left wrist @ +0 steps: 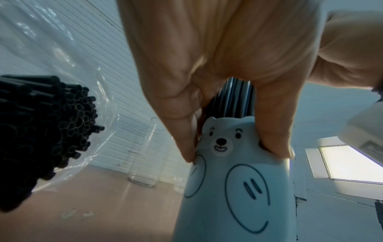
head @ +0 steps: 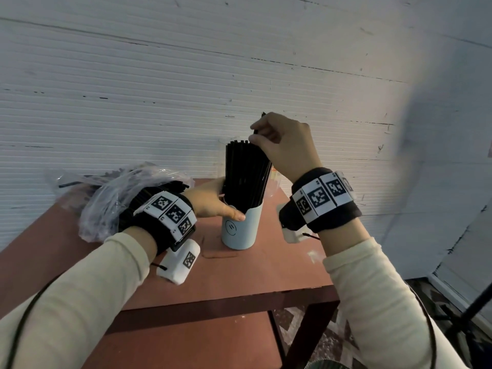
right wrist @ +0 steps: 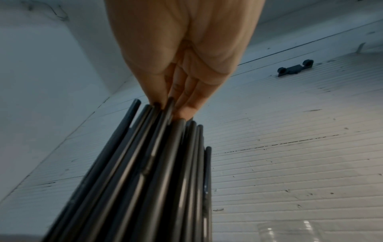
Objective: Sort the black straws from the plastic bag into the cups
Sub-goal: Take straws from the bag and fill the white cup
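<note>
A pale blue cup with a bear face [head: 239, 230] stands on the reddish-brown table [head: 253, 275], packed with several upright black straws [head: 245, 171]. My left hand [head: 226, 206] grips the cup near its rim, thumb [left wrist: 273, 131] on one side and fingers [left wrist: 180, 131] on the other. My right hand [head: 254, 133] is above the bundle and pinches the top of one black straw [head: 257, 129]; its fingertips [right wrist: 184, 111] sit among the straw tops [right wrist: 155, 163]. A clear plastic bag [head: 106, 198] with more black straws [left wrist: 45, 131] lies at the left.
A tall clear glass [left wrist: 149, 155] and a smaller clear one [left wrist: 179, 185] stand behind the bear cup by the white ribbed wall [head: 159, 89]. Another clear container [right wrist: 311, 230] shows low in the right wrist view. The table's front edge [head: 226, 302] is near me.
</note>
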The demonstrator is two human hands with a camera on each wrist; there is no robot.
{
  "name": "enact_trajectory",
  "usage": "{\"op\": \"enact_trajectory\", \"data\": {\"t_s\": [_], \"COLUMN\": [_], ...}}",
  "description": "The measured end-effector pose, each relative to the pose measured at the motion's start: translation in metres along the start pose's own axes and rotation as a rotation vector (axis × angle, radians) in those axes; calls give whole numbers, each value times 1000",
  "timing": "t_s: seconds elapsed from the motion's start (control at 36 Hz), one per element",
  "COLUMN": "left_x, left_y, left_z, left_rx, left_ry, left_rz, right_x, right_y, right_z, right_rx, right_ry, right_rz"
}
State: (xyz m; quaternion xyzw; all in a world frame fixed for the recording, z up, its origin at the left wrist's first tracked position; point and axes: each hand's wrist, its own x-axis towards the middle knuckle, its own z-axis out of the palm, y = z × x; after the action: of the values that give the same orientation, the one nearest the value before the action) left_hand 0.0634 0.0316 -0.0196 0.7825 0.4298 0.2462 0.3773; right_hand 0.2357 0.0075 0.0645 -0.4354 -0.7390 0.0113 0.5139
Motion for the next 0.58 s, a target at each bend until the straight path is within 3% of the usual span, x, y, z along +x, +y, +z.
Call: {"op": "enact_trajectory", "data": {"t_s": [0.22,0.42,0.58], "left_x": [1,2,5], "left_y": [-4,-6,-8], "left_z": [1,1,0], "left_rx": [-16,-15,-9], "left_ry": [5,1,-4], "left_rz": [13,30,10], "right_x": [-18,-27,-9], "right_y": [5,13,17], "right_z": [-2,6,-2], "right_rx": [-1,133,84], "right_ry": [6,144,220], "right_rz": [-54,-64,-15]}}
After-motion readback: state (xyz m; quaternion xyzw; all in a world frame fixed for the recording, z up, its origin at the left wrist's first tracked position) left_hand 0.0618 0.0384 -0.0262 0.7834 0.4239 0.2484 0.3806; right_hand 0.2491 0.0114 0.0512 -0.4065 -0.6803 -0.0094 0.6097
